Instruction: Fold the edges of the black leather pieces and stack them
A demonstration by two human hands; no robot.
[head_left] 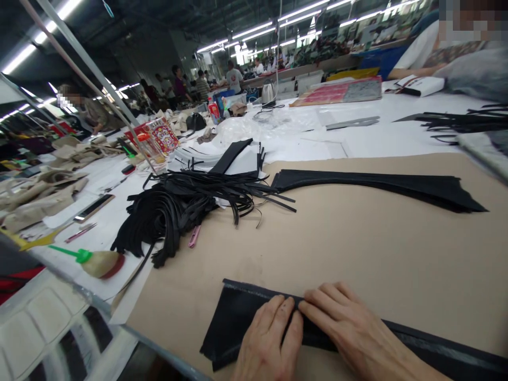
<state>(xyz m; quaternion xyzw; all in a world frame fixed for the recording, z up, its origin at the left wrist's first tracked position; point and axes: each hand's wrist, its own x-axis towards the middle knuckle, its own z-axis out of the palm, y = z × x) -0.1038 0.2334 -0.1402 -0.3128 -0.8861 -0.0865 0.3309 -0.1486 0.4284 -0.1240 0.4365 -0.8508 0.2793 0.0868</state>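
Note:
A long black leather-like panel (233, 316) lies along the near edge of the brown board (357, 248), with a greyish band along its upper edge. My left hand (273, 336) is bent over this edge, thumb and fingertips closed on it. Right beside it, my right hand (344, 320) presses its closed fingers on the same edge. The fingertips of both hands almost meet, and what lies under them is hidden. Farther up the board rests a stack of curved black panels (373, 185). To the left sits a heap of narrow black strips (170, 211).
A pink cutter (194, 236) lies beside the strips. At left are a squeeze bottle with green nozzle (97, 262), a phone (94, 208) and a yellow tool (43, 241). A slanted metal pole (93, 66) rises at left. A person (428, 58) is at the far right.

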